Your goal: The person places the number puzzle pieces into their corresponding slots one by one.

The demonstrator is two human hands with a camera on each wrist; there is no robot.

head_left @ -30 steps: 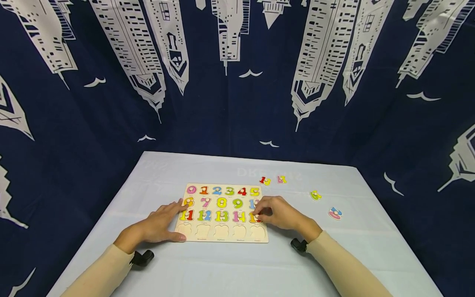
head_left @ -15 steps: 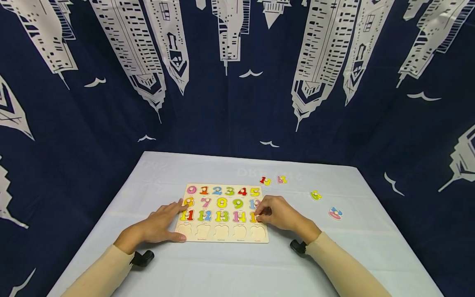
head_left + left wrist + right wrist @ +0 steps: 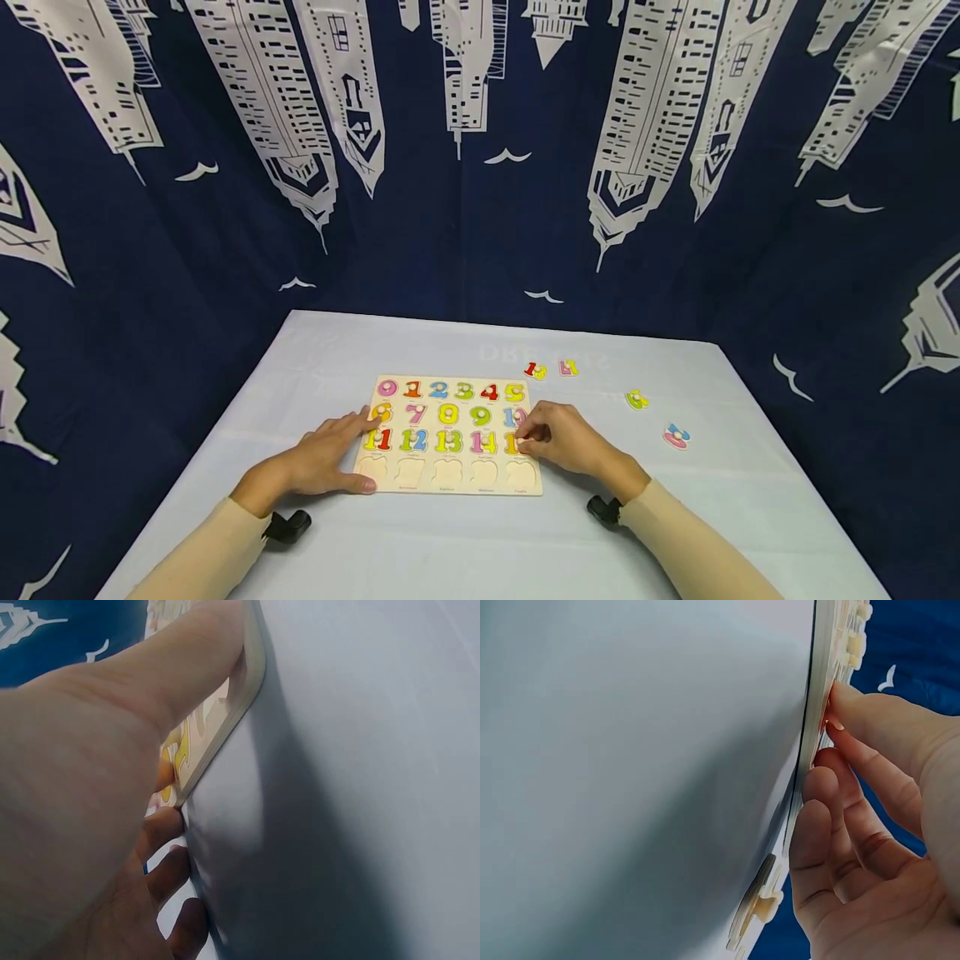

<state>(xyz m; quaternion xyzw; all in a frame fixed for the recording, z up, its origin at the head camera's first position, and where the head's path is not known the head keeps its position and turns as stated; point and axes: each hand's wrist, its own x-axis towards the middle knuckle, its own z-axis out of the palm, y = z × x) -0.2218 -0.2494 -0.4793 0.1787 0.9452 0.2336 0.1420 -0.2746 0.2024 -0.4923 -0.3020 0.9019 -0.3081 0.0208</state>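
Note:
A wooden number puzzle board lies on the white table, its upper three rows filled with knobbed number pieces from 0 up. Five bare recesses run along its near row. My left hand rests on the board's left edge, thumb at the near corner and fingers spread. In the left wrist view the thumb lies over that corner. At the right end of the third row, my right hand pinches a number piece between thumb and index finger; most of the piece is hidden. The right wrist view shows those fingertips together at the board's edge.
Loose number pieces lie beyond and right of the board: a red and yellow one, a pink and yellow one, a green and yellow one, and a blue and pink one. A dark blue patterned cloth hangs behind the table.
The right fingers have shifted very slightly at the piece, still pinching it. The left hand stays on the board. The head view has tilted a little, so everything appears slightly lower.

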